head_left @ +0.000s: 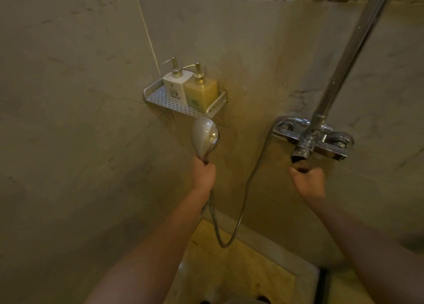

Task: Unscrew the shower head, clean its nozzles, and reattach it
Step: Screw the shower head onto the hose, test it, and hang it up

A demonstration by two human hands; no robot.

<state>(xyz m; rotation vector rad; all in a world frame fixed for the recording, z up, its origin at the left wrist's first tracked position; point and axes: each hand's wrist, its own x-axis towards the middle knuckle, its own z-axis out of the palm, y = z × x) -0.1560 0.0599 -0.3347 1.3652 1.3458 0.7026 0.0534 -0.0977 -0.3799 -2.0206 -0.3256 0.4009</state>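
Note:
My left hand (pixel 203 174) grips the handle of the chrome shower head (pixel 205 136), held upright with its rounded back toward me, so the nozzles are hidden. A metal hose (pixel 243 202) runs from below that hand, loops down and climbs to the wall mixer valve (pixel 314 140). My right hand (pixel 308 180) is closed around the dark lever under the mixer's spout (pixel 299 155); most of the lever is hidden by the fingers.
A perforated metal corner shelf (pixel 165 101) holds a white pump bottle (pixel 175 86) and a yellow pump bottle (pixel 202 93), just above the shower head. A chrome riser pipe (pixel 351 51) goes up from the mixer. Tiled walls meet in the corner; the floor lies below.

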